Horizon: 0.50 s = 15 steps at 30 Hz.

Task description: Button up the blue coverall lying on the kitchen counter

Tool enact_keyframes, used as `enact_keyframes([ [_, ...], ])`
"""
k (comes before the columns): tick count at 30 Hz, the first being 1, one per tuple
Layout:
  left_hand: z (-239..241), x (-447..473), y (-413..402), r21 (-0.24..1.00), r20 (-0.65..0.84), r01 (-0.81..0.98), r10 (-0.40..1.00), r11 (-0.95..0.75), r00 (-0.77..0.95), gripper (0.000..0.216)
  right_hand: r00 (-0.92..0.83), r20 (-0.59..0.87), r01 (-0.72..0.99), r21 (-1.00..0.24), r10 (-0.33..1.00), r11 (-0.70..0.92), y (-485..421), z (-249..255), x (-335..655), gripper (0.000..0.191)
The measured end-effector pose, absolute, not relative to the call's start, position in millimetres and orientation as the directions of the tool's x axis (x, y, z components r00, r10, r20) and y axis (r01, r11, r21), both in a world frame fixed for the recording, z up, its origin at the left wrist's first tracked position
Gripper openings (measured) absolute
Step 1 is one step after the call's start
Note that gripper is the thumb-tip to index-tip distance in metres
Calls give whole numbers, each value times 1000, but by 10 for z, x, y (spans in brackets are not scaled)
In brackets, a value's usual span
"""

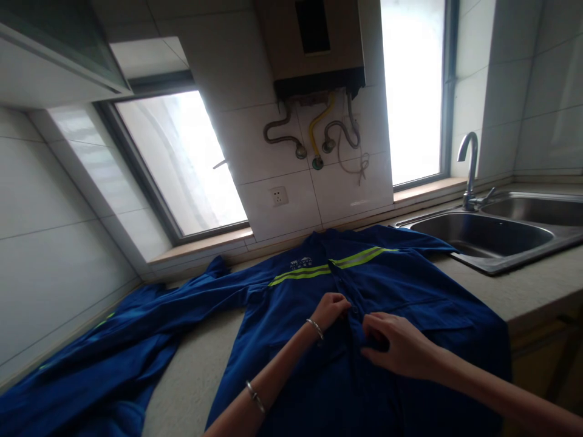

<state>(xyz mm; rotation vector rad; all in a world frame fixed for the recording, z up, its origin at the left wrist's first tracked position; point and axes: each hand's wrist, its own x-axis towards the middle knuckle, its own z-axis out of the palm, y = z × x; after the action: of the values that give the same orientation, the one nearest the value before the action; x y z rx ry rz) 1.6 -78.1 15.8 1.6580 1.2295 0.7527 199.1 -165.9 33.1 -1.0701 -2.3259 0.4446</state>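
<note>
Clearly, the blue jacket lies spread front side up on the counter, one sleeve stretched toward the sink, the other toward a second blue garment. Yellow-green and grey bands cross its chest, with small white lettering above them on one side. Its front looks loose and softly creased. The left hand pinches the front edge beside a button; the right hand is half-curled, thumb and forefinger apart.

Two bright windows pierce the tiled wall above a pale counter
</note>
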Motion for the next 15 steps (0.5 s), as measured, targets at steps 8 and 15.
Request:
enact_keyframes([
  [8, 262, 207, -616, 715, -203, 699, 952, -16, 230, 11, -455, 473, 748, -257, 755, 612, -2188, 77, 1890, 62],
  [15, 494, 327, -719, 497, -253, 867, 961, 28, 114, 7, -470, 429, 766, -236, 772, 598, -2328, -108, 1768, 59],
])
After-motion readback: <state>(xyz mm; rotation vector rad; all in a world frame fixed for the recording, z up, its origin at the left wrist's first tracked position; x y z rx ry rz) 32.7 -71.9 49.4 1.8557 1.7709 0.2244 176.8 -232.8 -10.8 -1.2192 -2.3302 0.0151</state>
